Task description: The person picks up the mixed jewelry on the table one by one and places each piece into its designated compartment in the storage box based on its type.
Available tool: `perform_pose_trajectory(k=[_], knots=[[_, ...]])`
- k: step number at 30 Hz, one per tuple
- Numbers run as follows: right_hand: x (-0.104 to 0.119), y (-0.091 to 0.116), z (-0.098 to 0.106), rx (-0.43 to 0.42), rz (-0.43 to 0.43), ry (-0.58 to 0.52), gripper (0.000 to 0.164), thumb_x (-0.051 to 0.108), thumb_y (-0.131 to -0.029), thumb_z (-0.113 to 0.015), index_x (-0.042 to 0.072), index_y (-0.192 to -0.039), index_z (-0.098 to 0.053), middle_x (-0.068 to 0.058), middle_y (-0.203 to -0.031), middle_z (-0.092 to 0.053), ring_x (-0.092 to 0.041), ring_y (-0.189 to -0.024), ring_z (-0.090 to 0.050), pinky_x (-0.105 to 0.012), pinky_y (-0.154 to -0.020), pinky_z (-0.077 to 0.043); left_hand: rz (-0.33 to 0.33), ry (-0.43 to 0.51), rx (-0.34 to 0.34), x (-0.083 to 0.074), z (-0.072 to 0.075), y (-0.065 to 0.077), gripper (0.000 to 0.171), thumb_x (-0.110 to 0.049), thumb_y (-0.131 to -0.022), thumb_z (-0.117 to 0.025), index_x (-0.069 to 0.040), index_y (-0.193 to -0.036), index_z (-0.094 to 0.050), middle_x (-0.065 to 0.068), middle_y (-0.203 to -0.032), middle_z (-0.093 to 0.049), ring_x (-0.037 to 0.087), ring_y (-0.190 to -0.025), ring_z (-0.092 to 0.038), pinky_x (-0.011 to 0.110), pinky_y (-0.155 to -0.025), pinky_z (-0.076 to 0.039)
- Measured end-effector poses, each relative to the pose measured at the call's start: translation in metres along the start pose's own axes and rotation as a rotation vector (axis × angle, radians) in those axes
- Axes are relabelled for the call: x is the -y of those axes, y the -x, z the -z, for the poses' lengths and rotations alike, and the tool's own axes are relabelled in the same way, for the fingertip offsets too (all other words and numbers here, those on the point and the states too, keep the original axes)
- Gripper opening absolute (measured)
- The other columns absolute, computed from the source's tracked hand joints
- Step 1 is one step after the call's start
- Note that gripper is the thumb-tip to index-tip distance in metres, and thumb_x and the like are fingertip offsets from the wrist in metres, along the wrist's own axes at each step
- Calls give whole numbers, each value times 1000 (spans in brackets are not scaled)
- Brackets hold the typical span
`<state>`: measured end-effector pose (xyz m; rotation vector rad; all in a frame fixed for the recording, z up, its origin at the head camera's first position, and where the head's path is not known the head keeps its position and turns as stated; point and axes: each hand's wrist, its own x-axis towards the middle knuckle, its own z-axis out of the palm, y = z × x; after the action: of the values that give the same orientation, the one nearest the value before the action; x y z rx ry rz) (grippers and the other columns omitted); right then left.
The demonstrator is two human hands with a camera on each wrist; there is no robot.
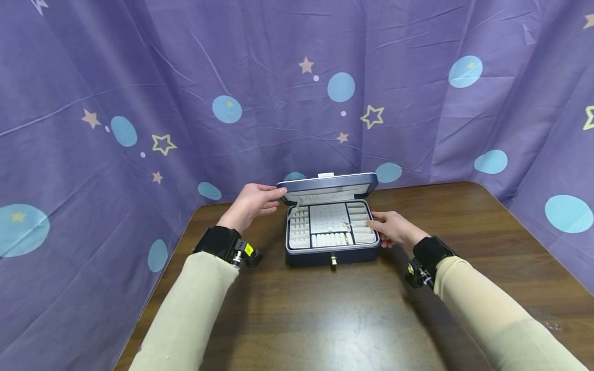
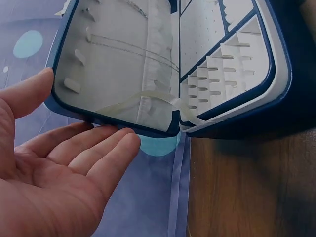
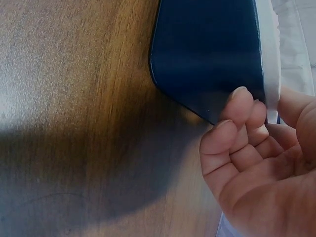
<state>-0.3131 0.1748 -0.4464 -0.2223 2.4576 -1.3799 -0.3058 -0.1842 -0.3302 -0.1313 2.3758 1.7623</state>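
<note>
A dark blue jewelry box (image 1: 308,257) stands on the table, its lid (image 1: 325,182) raised and tilted back. My left hand (image 1: 252,202) holds the lid's left front corner; in the left wrist view the thumb (image 2: 34,91) meets the rim and the fingers (image 2: 111,148) lie along the side. My right hand (image 1: 394,228) grips the box's right side, thumb over the top rim and fingers curled against the wall. White compartments, ring rolls (image 1: 328,240) and an earring panel (image 1: 327,216) fill the box. Thin chains (image 2: 131,47) hang inside the lid.
The box stands on a brown wooden table (image 1: 297,319), near its back edge. A purple curtain (image 1: 278,129) with stars and blue dots hangs behind and beside the table. A pale ribbon (image 2: 148,95) links lid and box at the left.
</note>
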Motion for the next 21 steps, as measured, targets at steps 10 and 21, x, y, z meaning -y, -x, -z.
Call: perform_pose_trajectory(k=[10, 21], knots=[[-3, -1, 2, 15, 3, -10, 66, 27, -106, -53, -3, -159, -25, -1, -60, -45, -15, -51, -57, -29, -51, -48, -47, 24, 58, 14, 0, 6, 68, -15, -90, -79, 8, -146, -48, 20, -152, -48, 31, -133, -56, 41, -109, -49], [-4, 0, 3, 36, 5, -6, 67, 29, -107, -52, -1, -160, -24, -1, -59, -47, -15, -50, -58, -29, -50, -51, -52, -14, 44, 32, -4, 12, 65, -11, -87, -81, 5, -143, -54, 18, -148, -54, 24, -124, -63, 40, -107, -49]])
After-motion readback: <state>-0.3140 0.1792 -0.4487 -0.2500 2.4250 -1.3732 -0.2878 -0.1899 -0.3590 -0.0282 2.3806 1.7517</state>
